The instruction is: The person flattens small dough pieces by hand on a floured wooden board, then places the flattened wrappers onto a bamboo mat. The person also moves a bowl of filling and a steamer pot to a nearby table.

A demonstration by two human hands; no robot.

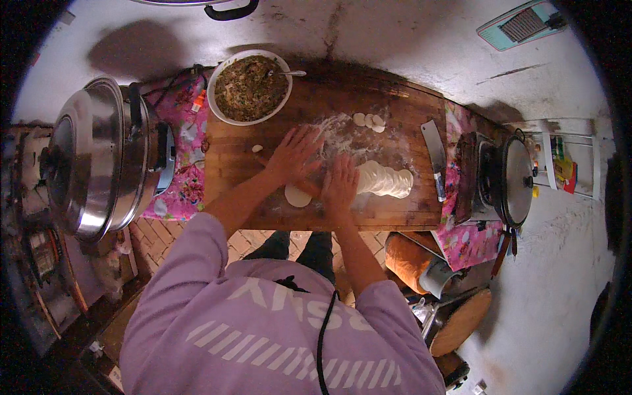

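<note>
My left hand [297,152] lies flat with fingers extended over a thin wooden rolling pin [307,185], which is mostly hidden under my hands and wrist. To its right, my right hand [341,180] presses down on the pin's other end, fingers stretched forward. A round dough wrapper [297,196] lies partly under the pin. Close beside my right hand is an overlapping row of rolled dough wrappers [387,179]. Several small flattened dough pieces [369,121] sit farther back, and one small dough lump [257,148] lies to the left. Flour dusts the wooden board [232,192].
A white bowl [211,101] of chopped filling holds a metal spoon [294,73] at the back left. A cleaver [433,148] lies along the board's right side. Far left stands a large steel steamer pot [94,158]; a lidded pan [516,180] stands at right.
</note>
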